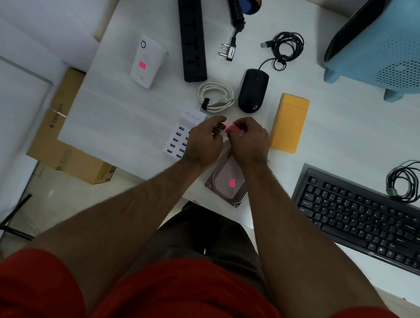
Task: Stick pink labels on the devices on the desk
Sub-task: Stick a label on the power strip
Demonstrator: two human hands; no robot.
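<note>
Both hands meet above the desk: left hand and right hand pinch a small pink label strip between curled fingertips. Beneath the wrists, a shiny metal hard drive wears its pink sticker; left, a white USB charger; beyond, a glossy black mouse.

Home office: desk, keyboard, mouse

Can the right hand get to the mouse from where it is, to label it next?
Probably yes. The right hand sits just in front of the mouse with only bare desk between. But both it and the left hand are pinching the pink labels.
</note>
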